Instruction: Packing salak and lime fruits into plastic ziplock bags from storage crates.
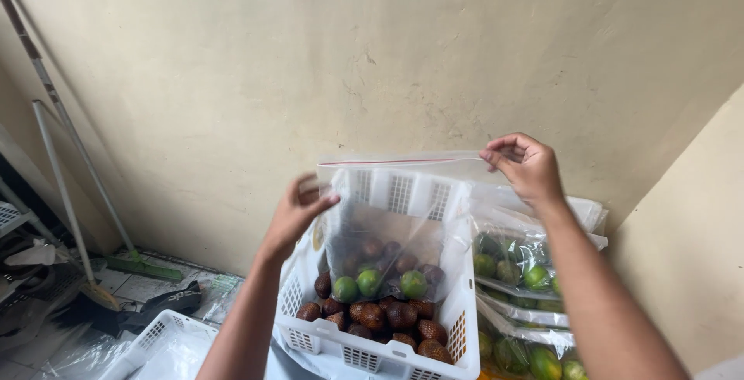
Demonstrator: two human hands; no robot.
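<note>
- The left hand point(298, 209) grips the left edge of a clear zip-top plastic bag point(387, 225), fingers closed on the plastic with the thumb in front.
- The right hand point(527, 165) pinches the bag's upper right corner at the sealing strip — fingers curled down onto it.
- The bag hangs stretched between both hands, held up above a white slotted basket point(364, 353); through the plastic a few green limes point(370, 281) and brown scaly fruits show at its bottom.
- The basket stands against a cream wall point(310, 62) and holds more brown scaly snake fruits point(399, 316), heaped in its lower part.
- Just right of the basket lies a stack of filled clear bags point(519, 271) with green limes inside.
- At lower left a second white basket point(167, 341) sits on the floor — only partly in view.
- Further left, a broom point(70, 217) and a long-handled green floor tool point(139, 265) lean against the wall.
</note>
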